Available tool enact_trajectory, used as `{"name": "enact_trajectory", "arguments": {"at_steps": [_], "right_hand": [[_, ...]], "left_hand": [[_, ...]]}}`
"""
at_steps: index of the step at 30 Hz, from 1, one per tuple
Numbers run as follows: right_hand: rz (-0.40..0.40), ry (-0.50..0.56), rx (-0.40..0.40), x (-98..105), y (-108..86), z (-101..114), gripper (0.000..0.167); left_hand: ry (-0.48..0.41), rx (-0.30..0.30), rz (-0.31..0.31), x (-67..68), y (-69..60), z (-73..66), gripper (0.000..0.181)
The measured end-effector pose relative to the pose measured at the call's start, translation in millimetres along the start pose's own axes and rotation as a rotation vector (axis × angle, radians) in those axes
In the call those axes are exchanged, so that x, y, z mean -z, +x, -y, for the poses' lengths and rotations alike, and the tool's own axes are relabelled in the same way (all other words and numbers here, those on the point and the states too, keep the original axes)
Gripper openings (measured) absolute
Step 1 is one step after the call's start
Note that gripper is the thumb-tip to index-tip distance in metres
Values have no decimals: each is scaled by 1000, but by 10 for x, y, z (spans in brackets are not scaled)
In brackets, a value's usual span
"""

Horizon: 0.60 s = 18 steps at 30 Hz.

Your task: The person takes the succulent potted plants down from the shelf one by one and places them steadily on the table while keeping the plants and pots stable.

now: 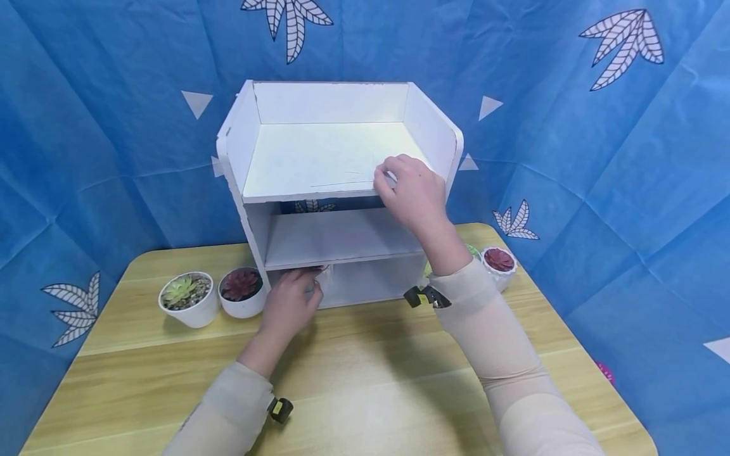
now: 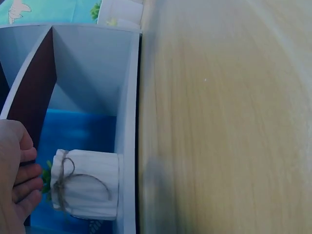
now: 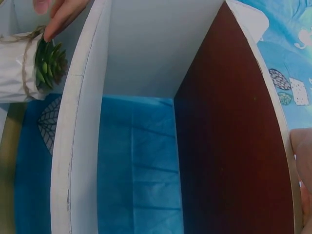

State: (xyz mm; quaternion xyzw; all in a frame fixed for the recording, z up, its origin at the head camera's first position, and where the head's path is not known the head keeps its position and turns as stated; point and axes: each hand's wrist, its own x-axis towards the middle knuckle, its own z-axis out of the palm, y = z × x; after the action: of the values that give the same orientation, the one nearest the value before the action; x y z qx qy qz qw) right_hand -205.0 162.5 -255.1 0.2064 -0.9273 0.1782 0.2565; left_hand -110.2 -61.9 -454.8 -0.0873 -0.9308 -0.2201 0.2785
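Note:
A white shelf unit [image 1: 336, 256] stands at the back of the table. In its bottom compartment a white wrapped pot [image 2: 95, 190] with a twine bow and a green succulent [image 3: 49, 66] stands upright. My left hand [image 1: 289, 301] reaches in at the left end of that compartment. Its loosely bent fingers are close by the succulent, which is mostly behind the hand in the head view; whether they touch it I cannot tell. My right hand [image 1: 413, 193] rests at the front edge of the top board, near its right end, fingers loosely curled.
Two white pots with succulents, one green [image 1: 191, 304] and one dark red [image 1: 241, 292], stand left of the unit. Right of it is another red succulent pot [image 1: 499, 266], beside a green plant partly behind my right arm. Blue cloth [image 1: 131, 126] hangs behind.

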Motion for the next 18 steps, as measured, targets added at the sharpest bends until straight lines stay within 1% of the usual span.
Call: {"name": "enact_trajectory", "arguments": {"at_steps": [6,14,18], "right_hand": [[-5,-1,0,-2,3,-11,39],[1,0,3,-9,6,-11,40],[2,-1,1,-18,5,-14,40]], "left_hand": [[2,67,1,-54,20,20,29],[11,158,9,-91,48,12,28],[-7,208,13,-99,68,4,34]]}}
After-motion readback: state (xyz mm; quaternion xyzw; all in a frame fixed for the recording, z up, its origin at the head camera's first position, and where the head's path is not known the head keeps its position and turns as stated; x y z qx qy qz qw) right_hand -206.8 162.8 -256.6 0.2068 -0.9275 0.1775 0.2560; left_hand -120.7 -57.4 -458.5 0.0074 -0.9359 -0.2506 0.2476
